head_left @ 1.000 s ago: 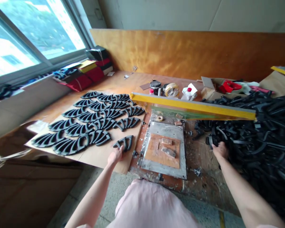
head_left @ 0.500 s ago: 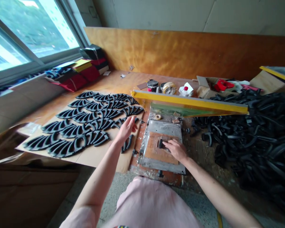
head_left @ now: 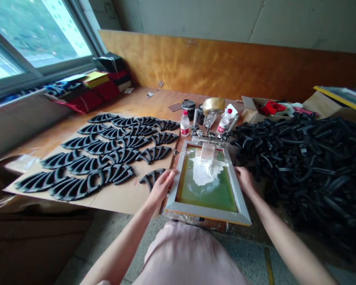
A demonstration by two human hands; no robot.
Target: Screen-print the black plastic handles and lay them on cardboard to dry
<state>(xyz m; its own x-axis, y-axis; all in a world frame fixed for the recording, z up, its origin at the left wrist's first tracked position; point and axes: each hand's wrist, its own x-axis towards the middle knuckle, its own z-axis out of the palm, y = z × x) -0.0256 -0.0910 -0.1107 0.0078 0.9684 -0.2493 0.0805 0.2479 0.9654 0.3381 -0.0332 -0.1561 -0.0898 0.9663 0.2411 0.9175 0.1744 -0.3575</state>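
A screen-printing frame with green mesh and a smear of white ink lies flat on the bench in front of me. My left hand grips its left rail, fingers curled over the edge. My right hand holds its right rail. Just left of the frame a black curved plastic piece lies on a cardboard sheet, close to my left hand.
Rows of black fan-shaped pieces cover the cardboard at left. A big heap of black plastic parts fills the right. Bottles, a black jar and tape stand behind the frame's hinge clamps. A window lies far left.
The raised screen frame has come down flat over the metal base plate. My left hand left the black piece and my right hand left the plate; both now hold the frame's side rails.
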